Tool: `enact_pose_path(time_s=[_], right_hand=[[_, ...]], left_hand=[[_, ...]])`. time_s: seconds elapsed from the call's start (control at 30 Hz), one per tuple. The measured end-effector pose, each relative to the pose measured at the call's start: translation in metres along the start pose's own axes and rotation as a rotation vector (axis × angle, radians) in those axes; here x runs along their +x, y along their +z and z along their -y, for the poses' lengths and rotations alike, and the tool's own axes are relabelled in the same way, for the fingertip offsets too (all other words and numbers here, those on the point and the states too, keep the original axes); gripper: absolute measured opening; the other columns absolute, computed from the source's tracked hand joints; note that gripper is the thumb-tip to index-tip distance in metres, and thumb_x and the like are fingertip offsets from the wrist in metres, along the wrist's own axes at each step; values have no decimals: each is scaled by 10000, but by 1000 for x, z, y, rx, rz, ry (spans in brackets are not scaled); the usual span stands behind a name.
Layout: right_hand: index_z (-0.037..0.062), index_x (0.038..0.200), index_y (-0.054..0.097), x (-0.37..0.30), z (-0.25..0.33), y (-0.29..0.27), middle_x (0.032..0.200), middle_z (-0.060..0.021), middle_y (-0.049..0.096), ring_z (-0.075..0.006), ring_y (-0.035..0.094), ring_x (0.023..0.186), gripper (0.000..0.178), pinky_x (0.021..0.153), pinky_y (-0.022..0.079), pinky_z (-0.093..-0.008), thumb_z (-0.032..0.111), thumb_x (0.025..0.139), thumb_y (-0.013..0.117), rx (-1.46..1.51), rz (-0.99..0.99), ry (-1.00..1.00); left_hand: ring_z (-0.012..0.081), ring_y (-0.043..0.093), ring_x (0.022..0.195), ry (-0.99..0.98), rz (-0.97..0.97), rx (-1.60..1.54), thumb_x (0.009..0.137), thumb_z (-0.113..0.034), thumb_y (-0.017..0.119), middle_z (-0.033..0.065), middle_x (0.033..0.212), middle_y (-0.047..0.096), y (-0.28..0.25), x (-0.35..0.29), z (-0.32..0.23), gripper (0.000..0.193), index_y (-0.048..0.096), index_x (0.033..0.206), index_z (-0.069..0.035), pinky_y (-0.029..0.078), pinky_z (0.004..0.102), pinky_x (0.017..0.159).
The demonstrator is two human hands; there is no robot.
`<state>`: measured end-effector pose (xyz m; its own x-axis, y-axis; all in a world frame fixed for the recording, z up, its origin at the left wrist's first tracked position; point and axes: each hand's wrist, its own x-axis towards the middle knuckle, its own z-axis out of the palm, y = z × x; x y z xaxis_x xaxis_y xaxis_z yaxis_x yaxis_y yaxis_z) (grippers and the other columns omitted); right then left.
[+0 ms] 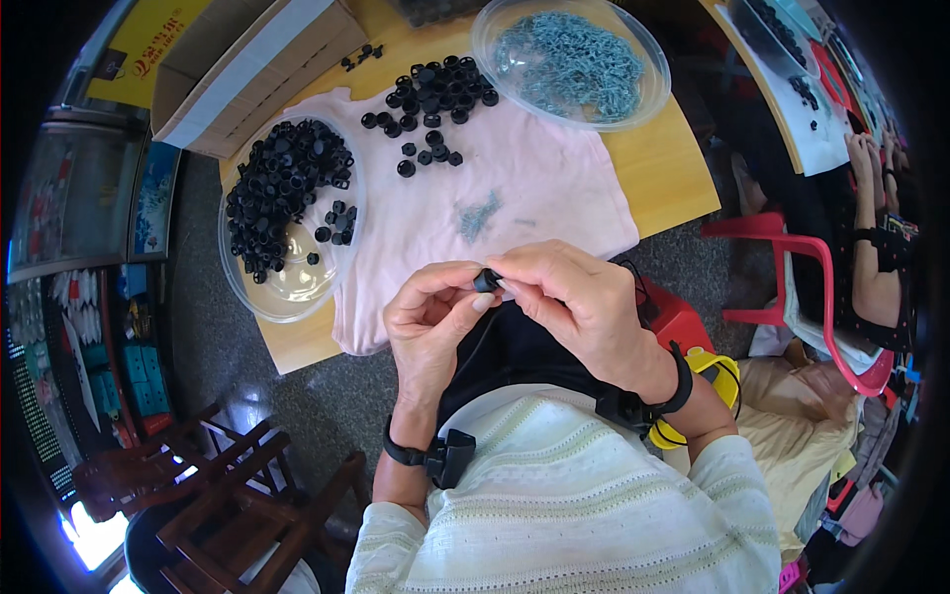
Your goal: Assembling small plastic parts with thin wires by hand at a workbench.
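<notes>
Between my two hands, just off the near edge of the cloth, is a small black plastic cap [484,282]. My left hand [431,309] pinches it between thumb and fingertips. From the other side, my right hand [582,299] closes its fingertips at the cap's end; whether it holds a separate tiny piece there is hidden. Beyond the hands, a pink cloth [554,183] bears a little heap of small grey metal pins [479,216]. Farther off lies a loose group of black caps [435,94]. A clear round tub [226,259] on the left holds many more black parts.
A clear bowl of grey metal pieces [633,107] stands at the far right of the wooden table [683,183]. An open cardboard box [259,74] is at the far left. To the right are a red chair [826,267] and another person's arm [873,267]. Wooden stools [262,505] stand lower left.
</notes>
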<state>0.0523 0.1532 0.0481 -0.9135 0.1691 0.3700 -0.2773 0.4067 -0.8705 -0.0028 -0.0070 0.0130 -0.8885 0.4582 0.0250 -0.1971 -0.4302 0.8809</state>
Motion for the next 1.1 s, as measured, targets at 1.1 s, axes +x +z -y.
enact_pose_path(time_s=[1.1], right_hand=[[-70,1009,590,1,-13,5,921,-145,627,-289,628,830,338,707,529,-344,-45,693,707,-335,-53,-204]], left_hand=[[138,631,916,-125,-113,-118,819,95,652,88,1000,645,15,4,8,171,624,950,-12,537,270,833]])
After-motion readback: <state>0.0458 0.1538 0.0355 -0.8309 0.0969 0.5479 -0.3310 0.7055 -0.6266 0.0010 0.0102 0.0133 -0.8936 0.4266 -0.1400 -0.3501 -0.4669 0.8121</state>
